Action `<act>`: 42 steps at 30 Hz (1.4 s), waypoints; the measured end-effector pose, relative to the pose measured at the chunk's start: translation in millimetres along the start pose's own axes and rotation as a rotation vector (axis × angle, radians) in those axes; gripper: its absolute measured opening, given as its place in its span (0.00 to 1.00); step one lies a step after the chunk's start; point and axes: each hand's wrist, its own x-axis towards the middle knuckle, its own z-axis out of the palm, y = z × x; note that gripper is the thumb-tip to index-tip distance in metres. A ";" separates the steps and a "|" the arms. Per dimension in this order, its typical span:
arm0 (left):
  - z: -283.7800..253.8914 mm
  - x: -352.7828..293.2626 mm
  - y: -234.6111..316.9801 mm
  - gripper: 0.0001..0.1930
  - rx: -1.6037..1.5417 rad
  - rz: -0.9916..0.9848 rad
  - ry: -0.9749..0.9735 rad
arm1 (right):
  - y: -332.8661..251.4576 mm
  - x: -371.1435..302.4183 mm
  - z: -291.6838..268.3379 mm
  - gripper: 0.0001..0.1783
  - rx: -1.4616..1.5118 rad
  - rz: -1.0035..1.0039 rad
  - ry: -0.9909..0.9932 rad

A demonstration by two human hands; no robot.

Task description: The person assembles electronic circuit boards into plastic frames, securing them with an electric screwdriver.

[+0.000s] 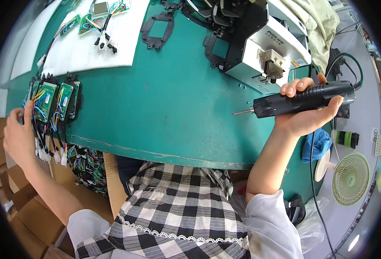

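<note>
My right hand (305, 114) is closed around a black electric screwdriver (281, 102), held level above the table's right side. Its thin metal bit points left. At the far left, my left hand (20, 134) grips the outermost of several green circuit boards in black frames; some of its fingers are hidden. Beside that hand a framed circuit board (47, 100) leans in the row, and another framed board (65, 101) stands to its right. Coloured wires run down from them to white connectors (64, 158) hanging over the table's front edge.
A metal-fronted machine (268, 52) with small screws before it stands at the back right. Bare black frames (158, 31) lie beside it. White foam (121, 47) carries wired boards. A green fan (350, 179), blue cloth (317, 146) and cable are at right; cardboard boxes (37, 220) lie lower left.
</note>
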 end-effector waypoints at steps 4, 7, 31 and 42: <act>-45.2 -13.6 108.8 0.16 -0.723 0.581 0.372 | -2.4 -4.0 1.1 0.35 0.039 -0.003 0.016; -57.2 -6.4 197.8 0.11 -0.767 1.016 0.309 | 0.2 -8.5 10.1 0.34 0.070 0.019 -0.016; -51.1 -20.8 248.5 0.11 -1.402 0.920 0.321 | -19.0 -8.8 -8.2 0.33 0.163 -0.031 0.058; -41.0 -48.4 309.8 0.16 -1.437 1.083 -0.215 | -21.9 -9.2 -7.0 0.31 0.159 -0.016 0.113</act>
